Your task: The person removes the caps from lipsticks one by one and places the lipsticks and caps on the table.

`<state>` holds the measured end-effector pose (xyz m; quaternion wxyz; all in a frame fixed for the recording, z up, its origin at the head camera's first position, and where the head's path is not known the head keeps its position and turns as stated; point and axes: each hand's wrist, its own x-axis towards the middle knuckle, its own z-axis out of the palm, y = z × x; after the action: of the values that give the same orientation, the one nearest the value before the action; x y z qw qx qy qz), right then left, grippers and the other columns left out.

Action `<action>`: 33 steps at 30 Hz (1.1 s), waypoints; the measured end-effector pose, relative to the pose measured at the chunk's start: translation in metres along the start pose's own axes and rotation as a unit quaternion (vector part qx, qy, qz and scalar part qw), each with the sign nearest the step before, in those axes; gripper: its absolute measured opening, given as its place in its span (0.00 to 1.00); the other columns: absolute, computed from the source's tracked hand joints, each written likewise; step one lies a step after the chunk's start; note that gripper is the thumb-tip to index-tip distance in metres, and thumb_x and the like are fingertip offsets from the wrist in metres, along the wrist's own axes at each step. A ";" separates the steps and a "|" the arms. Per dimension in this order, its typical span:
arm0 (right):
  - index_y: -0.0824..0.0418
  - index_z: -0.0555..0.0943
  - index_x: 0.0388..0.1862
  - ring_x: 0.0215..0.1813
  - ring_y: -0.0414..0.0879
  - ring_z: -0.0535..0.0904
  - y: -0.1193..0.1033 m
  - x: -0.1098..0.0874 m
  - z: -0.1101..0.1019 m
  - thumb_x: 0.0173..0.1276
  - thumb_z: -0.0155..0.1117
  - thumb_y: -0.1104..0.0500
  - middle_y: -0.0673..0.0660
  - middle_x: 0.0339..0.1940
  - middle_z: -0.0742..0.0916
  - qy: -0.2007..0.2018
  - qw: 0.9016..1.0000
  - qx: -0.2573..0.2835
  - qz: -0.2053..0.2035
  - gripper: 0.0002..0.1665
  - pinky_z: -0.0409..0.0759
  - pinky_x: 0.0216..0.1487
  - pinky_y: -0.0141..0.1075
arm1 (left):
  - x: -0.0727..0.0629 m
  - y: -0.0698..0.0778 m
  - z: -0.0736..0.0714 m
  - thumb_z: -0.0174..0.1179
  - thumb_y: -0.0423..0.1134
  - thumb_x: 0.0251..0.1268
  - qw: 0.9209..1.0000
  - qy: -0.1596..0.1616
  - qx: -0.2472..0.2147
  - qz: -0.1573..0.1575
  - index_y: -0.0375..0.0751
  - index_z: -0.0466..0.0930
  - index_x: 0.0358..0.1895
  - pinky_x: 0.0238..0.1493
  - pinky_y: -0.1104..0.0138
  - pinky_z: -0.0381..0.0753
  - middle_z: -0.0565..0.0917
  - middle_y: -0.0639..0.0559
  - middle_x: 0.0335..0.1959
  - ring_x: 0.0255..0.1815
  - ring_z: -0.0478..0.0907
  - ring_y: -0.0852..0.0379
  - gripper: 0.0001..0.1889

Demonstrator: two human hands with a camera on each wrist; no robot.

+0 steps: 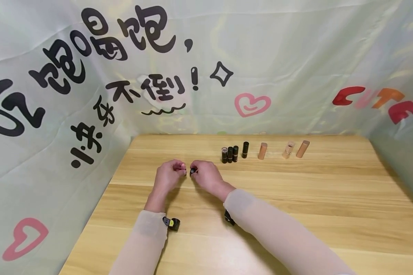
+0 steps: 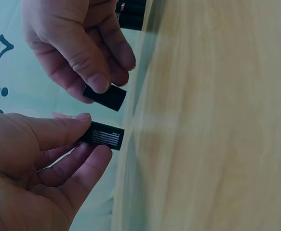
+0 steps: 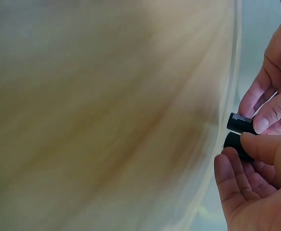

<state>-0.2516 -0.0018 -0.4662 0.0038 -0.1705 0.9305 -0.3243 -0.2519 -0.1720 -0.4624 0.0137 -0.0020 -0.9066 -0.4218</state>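
Observation:
Two hands work close together over the left part of the table. My left hand (image 1: pixel 166 176) pinches a black lipstick tube (image 2: pixel 105 136) between thumb and fingers; small white print shows on its side. A pinkish tip (image 1: pixel 183 165) shows at the fingertips of that hand in the head view. Just beside it, my right hand (image 1: pixel 207 176) pinches a black lipstick cap (image 2: pixel 110 98) with thumb and fingers. In the right wrist view the cap (image 3: pixel 234 143) and the printed tube (image 3: pixel 240 123) lie side by side, nearly parallel, with the fingers hiding their inner ends.
Several black lipsticks (image 1: pixel 230 154) stand upright toward the back of the wooden table (image 1: pixel 278 198). Right of them stand rose-gold lipsticks (image 1: pixel 262 151) and one with a clear top (image 1: pixel 289 150). A printed cloth (image 1: pixel 292 57) hangs behind the table and along its sides.

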 end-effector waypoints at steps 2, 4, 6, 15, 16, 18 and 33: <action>0.60 0.86 0.56 0.52 0.52 0.88 -0.001 0.001 0.000 0.72 0.70 0.65 0.56 0.49 0.92 -0.006 1.000 -0.004 0.000 0.15 0.87 0.58 0.45 | 0.000 -0.001 0.000 0.73 0.32 0.66 1.000 -0.002 -0.002 -0.003 0.41 0.89 0.45 0.57 0.54 0.83 0.92 0.48 0.42 0.46 0.88 0.49 0.07; 0.60 0.86 0.56 0.52 0.52 0.88 -0.001 0.003 -0.001 0.72 0.70 0.64 0.56 0.49 0.92 -0.010 1.000 -0.011 0.005 0.15 0.87 0.58 0.45 | 0.001 -0.001 0.001 0.73 0.32 0.66 1.000 -0.006 -0.002 -0.005 0.41 0.88 0.45 0.56 0.54 0.83 0.91 0.49 0.41 0.46 0.87 0.50 0.07; 0.59 0.86 0.56 0.53 0.52 0.88 0.000 0.004 -0.001 0.72 0.70 0.64 0.56 0.50 0.92 -0.012 1.000 -0.018 0.009 0.14 0.86 0.58 0.46 | 0.001 -0.002 0.001 0.73 0.32 0.66 1.000 -0.009 -0.001 -0.006 0.42 0.88 0.44 0.55 0.55 0.83 0.91 0.49 0.41 0.45 0.86 0.51 0.07; 0.59 0.87 0.55 0.54 0.53 0.88 0.002 0.006 0.000 0.71 0.72 0.64 0.56 0.50 0.92 -0.017 0.999 -0.027 -0.001 0.15 0.86 0.61 0.46 | 0.003 -0.004 0.001 0.74 0.32 0.65 1.000 -0.017 0.006 -0.004 0.43 0.86 0.41 0.55 0.54 0.82 0.90 0.51 0.38 0.43 0.86 0.53 0.07; 0.59 0.87 0.55 0.54 0.53 0.88 0.002 0.006 0.000 0.70 0.72 0.64 0.56 0.50 0.92 -0.017 0.999 -0.027 -0.002 0.15 0.86 0.61 0.46 | 0.003 -0.005 0.001 0.74 0.32 0.65 1.000 -0.018 0.006 -0.006 0.43 0.86 0.41 0.55 0.55 0.82 0.90 0.51 0.38 0.43 0.86 0.53 0.07; 0.59 0.87 0.55 0.54 0.53 0.88 0.002 0.006 0.001 0.70 0.72 0.64 0.56 0.50 0.92 -0.018 0.999 -0.028 -0.001 0.15 0.86 0.61 0.46 | 0.004 -0.006 0.001 0.74 0.32 0.65 1.000 -0.023 0.006 -0.011 0.43 0.86 0.42 0.57 0.55 0.82 0.90 0.51 0.39 0.44 0.86 0.53 0.07; 0.61 0.85 0.58 0.56 0.54 0.88 0.002 0.008 0.006 0.70 0.73 0.63 0.58 0.52 0.91 -0.021 0.999 -0.035 0.022 0.18 0.85 0.62 0.47 | 0.005 -0.009 0.002 0.72 0.29 0.65 0.998 -0.047 -0.026 -0.041 0.41 0.85 0.48 0.59 0.55 0.83 0.89 0.49 0.42 0.47 0.86 0.52 0.11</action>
<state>-0.2588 -0.0063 -0.4716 0.0249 -0.1571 0.9444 -0.2878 -0.2570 -0.1765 -0.4709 -0.0461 0.0149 -0.8941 -0.4452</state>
